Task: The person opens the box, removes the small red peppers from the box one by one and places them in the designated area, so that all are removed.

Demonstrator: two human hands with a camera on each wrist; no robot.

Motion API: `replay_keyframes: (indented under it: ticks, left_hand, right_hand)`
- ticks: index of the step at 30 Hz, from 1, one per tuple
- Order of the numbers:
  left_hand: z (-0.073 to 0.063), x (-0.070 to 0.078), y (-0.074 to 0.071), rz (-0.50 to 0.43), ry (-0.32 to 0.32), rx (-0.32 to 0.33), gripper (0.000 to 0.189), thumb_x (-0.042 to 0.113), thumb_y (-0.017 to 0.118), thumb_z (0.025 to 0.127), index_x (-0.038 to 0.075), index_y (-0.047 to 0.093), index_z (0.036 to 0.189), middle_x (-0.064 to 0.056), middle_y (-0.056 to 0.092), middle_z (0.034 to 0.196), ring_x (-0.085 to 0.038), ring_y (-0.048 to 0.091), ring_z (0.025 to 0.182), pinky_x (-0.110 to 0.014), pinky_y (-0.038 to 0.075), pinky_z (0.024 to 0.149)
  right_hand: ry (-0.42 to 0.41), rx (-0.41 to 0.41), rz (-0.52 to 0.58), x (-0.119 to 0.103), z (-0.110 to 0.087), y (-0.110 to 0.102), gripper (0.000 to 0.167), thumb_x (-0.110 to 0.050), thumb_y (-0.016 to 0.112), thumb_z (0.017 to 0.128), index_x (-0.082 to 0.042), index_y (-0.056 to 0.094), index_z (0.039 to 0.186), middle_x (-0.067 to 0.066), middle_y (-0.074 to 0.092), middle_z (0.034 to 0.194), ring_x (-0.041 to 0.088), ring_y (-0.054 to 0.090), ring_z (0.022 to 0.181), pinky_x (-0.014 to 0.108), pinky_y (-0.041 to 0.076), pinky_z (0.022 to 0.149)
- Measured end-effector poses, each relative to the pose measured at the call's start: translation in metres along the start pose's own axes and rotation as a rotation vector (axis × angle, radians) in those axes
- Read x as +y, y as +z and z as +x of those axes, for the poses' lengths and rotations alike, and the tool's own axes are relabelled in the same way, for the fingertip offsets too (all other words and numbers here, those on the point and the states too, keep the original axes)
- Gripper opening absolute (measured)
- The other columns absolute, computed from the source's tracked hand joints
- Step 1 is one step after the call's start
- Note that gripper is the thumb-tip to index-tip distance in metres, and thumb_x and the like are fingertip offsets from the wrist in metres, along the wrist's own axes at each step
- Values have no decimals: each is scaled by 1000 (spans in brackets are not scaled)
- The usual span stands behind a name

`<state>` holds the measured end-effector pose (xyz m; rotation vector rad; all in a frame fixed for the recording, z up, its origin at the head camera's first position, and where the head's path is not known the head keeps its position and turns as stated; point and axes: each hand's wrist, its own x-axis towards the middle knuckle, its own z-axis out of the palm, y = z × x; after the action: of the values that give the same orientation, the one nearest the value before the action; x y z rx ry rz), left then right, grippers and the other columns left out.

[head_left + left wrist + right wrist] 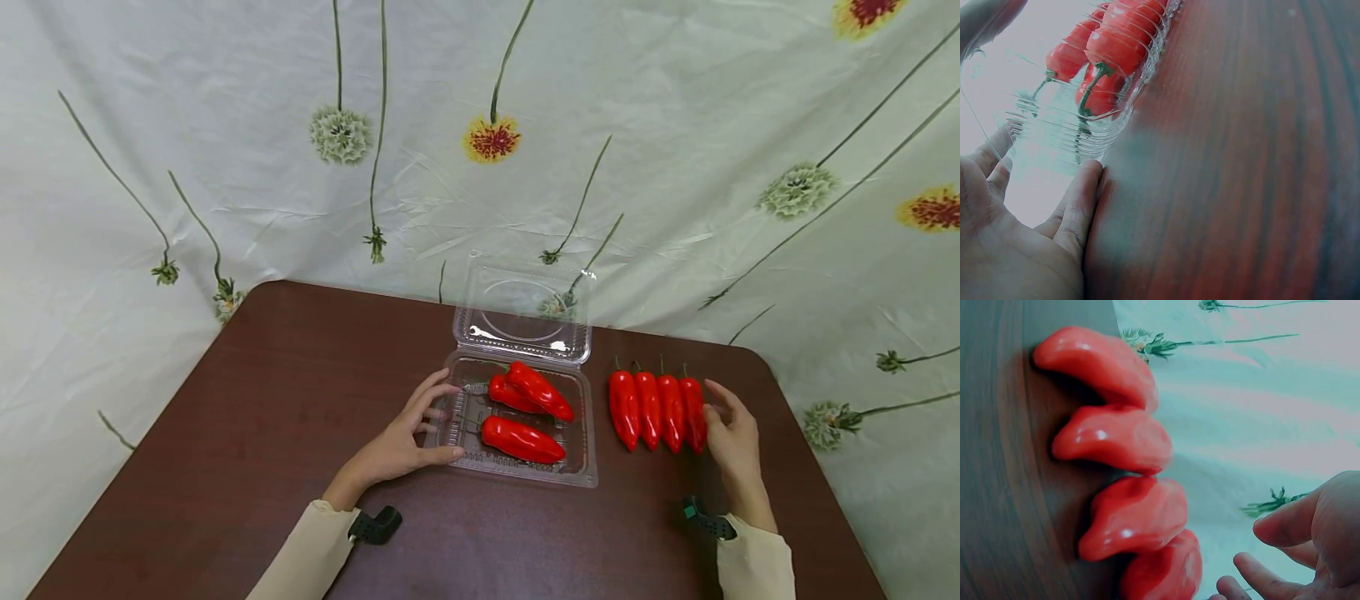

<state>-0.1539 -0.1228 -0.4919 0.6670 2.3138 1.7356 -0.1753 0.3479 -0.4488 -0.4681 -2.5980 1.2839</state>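
Note:
A clear plastic clamshell container (525, 473) lies with its lid (525, 300) raised at the back. In its base are three red peppers with green stems: a front pepper (522, 440) and two overlapping behind it. My left hand (397, 442) is at the container's left side, fingers spread and fingertips right at the wall, thumb by the front corner. To the right, several red peppers (648, 408) lie side by side, stems pointing away. Beside the rightmost pepper (693, 414) is my right hand (735, 442), its fingers loosely bent; the right wrist view shows a gap between the hand and the peppers (1138, 515).
Both things rest on a dark reddish-brown table (300, 392) with rounded far corners. A pale cloth with printed flowers (480, 192) hangs behind it, close to the raised lid. Dark bands (375, 525) are on both wrists.

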Motion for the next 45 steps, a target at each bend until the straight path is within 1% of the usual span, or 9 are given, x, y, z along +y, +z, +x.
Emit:
replay_keyframes:
  ticks: [6,13,18,20,25,29,34,40,45]
  left_hand:
    - [0,0,0,5,-2,2,87,27,81,85,17,30,155,5,8,166,-31,49,124,-51,43,98]
    - [0,-1,0,5,5,0,85,26,81,85,17,31,154,5,7,167,-31,49,123,-50,44,98]
    - [0,-2,0,0,6,-2,85,26,80,86,17,31,154,4,6,167,-31,49,124,-50,43,98]
    - [0,-2,0,-1,5,-4,85,26,80,86,17,30,154,5,6,167,-31,48,124,-50,43,98]
    - [0,-1,1,1,-1,-2,85,26,81,86,17,31,154,5,5,167,-31,48,124,-51,43,98]
    - [0,-1,0,6,-4,1,85,26,81,86,18,31,154,6,5,167,-31,49,124,-51,43,98]
    - [0,-2,0,10,-7,1,86,26,81,86,18,30,155,6,6,167,-30,49,125,-50,42,98]
    - [0,-2,0,11,-9,2,86,27,81,86,18,30,154,7,5,167,-30,49,124,-50,43,98]
    - [0,-2,0,13,-8,5,85,27,81,86,18,31,154,6,6,167,-30,49,124,-50,43,98]
  right_hand:
    - [-50,-7,-7,-9,-2,2,43,-12,46,104,-9,50,147,24,58,131,3,52,87,19,46,62]
    - [-88,-15,-24,-18,-6,7,41,-10,49,103,-8,53,143,24,60,123,14,55,81,20,45,60]
    - [-128,-46,-31,-23,-9,10,40,-9,51,103,-8,54,142,23,59,125,12,54,77,23,44,59]
    - [-148,-61,-34,-25,-10,12,40,-10,50,103,-7,53,143,22,57,132,11,56,85,21,45,61]
    - [-195,-87,-26,-29,-14,17,40,-9,50,103,-7,53,143,21,50,144,25,54,114,12,43,71]
    - [-242,-108,-6,-33,-17,23,40,-6,52,102,-5,54,142,22,52,141,33,54,118,7,40,77]
    - [-315,-126,-12,-38,-21,31,39,-4,54,101,-5,55,140,22,54,138,37,56,119,3,36,84]
    - [-373,-163,14,-45,-29,42,39,-4,56,100,-5,56,139,19,53,140,37,55,116,6,38,89]
    - [-432,-201,36,-55,-36,51,40,-2,59,98,-7,57,139,16,55,140,31,57,114,22,47,97]
